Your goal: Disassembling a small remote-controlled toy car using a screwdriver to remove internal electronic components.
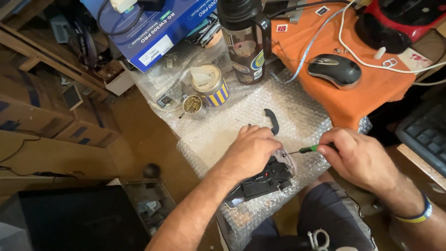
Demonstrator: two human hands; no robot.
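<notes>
My left hand (251, 151) presses down on a small black device with a clear plastic shell (265, 181), which lies on a sheet of bubble wrap (232, 135). My right hand (360, 158) grips a thin screwdriver with a green and black handle (310, 149); its tip points left at the edge of the device, close to my left fingers. A curved black plastic piece (272, 120) lies loose on the bubble wrap just beyond my left hand.
A striped tin (211, 86), a small cup of brass parts (192, 105) and a dark flask (245, 39) stand behind. A computer mouse (334, 69) rests on an orange cloth (371, 97). A keyboard (425, 135) is at right, cardboard boxes (42, 116) at left.
</notes>
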